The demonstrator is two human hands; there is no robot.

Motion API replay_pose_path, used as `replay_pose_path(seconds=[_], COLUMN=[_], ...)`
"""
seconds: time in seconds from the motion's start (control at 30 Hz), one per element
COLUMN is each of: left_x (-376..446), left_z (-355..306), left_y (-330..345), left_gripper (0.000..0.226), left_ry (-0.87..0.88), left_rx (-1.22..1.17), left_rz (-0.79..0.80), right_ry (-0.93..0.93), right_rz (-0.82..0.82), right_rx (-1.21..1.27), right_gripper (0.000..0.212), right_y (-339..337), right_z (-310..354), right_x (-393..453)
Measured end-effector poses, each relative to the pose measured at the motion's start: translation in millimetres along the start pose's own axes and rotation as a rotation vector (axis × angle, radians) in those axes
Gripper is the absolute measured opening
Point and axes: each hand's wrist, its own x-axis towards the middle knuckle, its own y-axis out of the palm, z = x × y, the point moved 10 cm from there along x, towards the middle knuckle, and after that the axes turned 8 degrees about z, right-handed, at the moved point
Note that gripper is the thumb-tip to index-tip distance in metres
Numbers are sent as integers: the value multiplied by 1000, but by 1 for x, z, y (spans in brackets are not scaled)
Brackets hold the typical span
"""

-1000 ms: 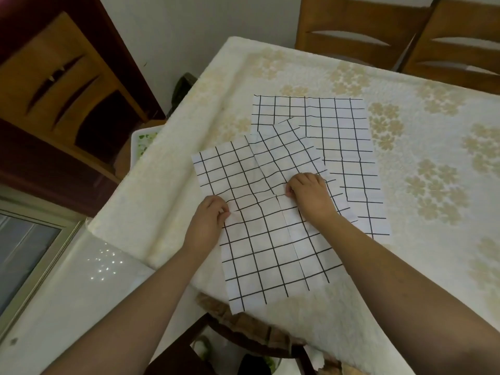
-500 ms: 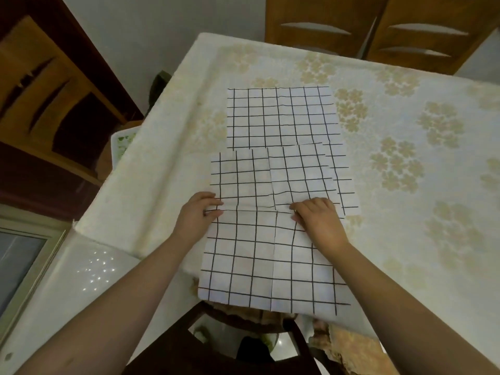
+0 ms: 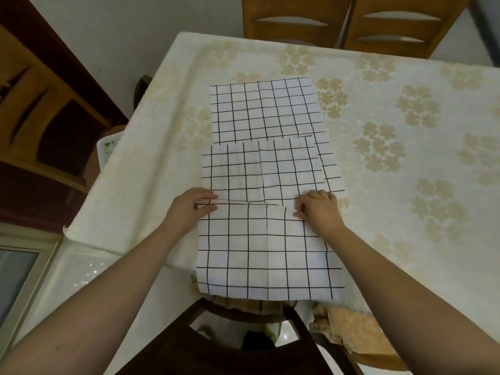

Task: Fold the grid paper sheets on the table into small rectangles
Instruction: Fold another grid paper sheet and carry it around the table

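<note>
A white sheet of grid paper (image 3: 267, 239) lies near the table's front edge, its near part hanging over the edge. A raised crease runs across its middle between my hands. My left hand (image 3: 192, 207) pinches the sheet's left edge at the crease. My right hand (image 3: 319, 209) pinches the right edge at the same height. A second grid paper sheet (image 3: 263, 109) lies flat farther back, partly under the first one.
The table (image 3: 405, 185) carries a cream cloth with beige flower prints. Two wooden chairs (image 3: 351, 20) stand at the far side, a dark chair (image 3: 243, 347) just below me. A wooden cabinet (image 3: 40, 117) fills the left.
The front sheet has turned from slanted to square with the table edge. Both hands have slid outward to its side edges, and the crease has risen slightly.
</note>
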Motion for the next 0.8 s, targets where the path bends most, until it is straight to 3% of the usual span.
replay_pose_path(seconds=[0.13,0.23,0.33,0.43,0.8], left_x=[0,-1,-1,-1,-4], left_z=[2,4,7,10,17], left_y=[2,2,3,3,8], left_gripper=[24,23,21,21,24], left_ry=[-31,-38,-45,-44,-104], left_rx=[23,10,26,26,-27], left_rz=[0,-26,-26,-29,-54], right_ry=[56,274,566,715,728], right_rz=[-89,-207,-111,-62,60], right_rx=[89,220,374,535,733], right_gripper=[26,38,42,42,38], right_y=[-7,-16,-5,6,17], right_z=[-2,-28,-64,-84,-92], right_x=[-9,-23,-32,-36,-40])
